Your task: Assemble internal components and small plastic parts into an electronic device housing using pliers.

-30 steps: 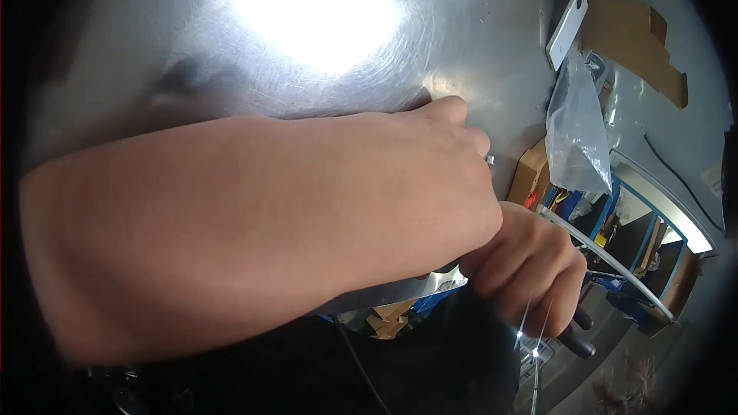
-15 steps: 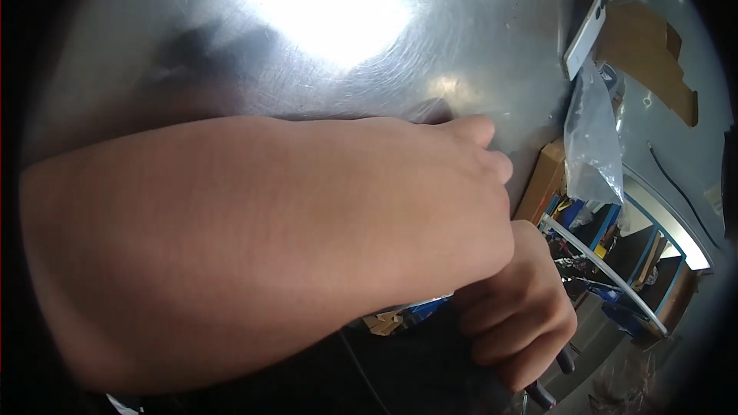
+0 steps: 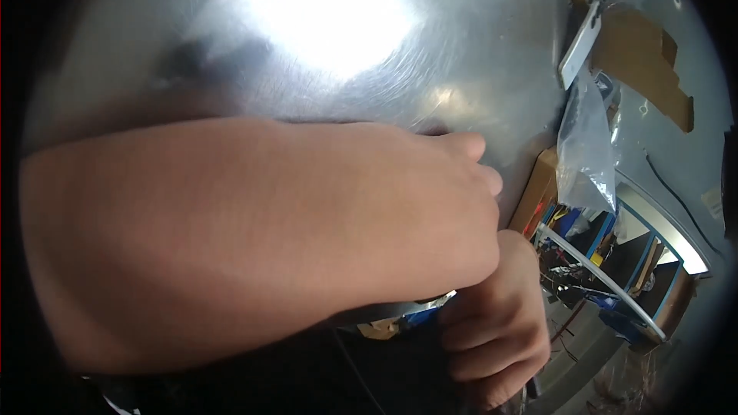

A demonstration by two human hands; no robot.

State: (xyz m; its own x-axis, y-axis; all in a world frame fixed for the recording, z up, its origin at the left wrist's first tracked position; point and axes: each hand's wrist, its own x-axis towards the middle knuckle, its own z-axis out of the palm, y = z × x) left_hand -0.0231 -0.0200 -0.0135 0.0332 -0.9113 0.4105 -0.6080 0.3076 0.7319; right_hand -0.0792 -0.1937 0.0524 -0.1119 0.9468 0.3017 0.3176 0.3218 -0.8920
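My left forearm stretches across the view from the left edge, and my left hand point(image 3: 453, 207) lies at its end with the fingers curled in. Its palm side is turned away, so whatever those fingers hold is hidden. Just below and right of it, touching or nearly touching the wrist, is my right hand point(image 3: 503, 327), closed in a fist. A dark handle end point(image 3: 534, 386) pokes out beside the fist; the earlier frame shows two such ends, like those of a plier-type tool. The tool's working end is out of sight.
Beyond my forearm spreads a shiny, scratched metal tabletop point(image 3: 477, 38) with a bright glare. Along the right are a white flat piece point(image 3: 580, 46), a clear plastic bag point(image 3: 588, 146), torn cardboard point(image 3: 642, 61) and a cardboard box point(image 3: 536, 184). A shelf rack point(image 3: 600, 273) with assorted parts stands lower right.
Both hands have shifted slightly left, the right one more. Of the two dark handle ends beside the right fist, only one still shows clearly. The surroundings moved a little in view.
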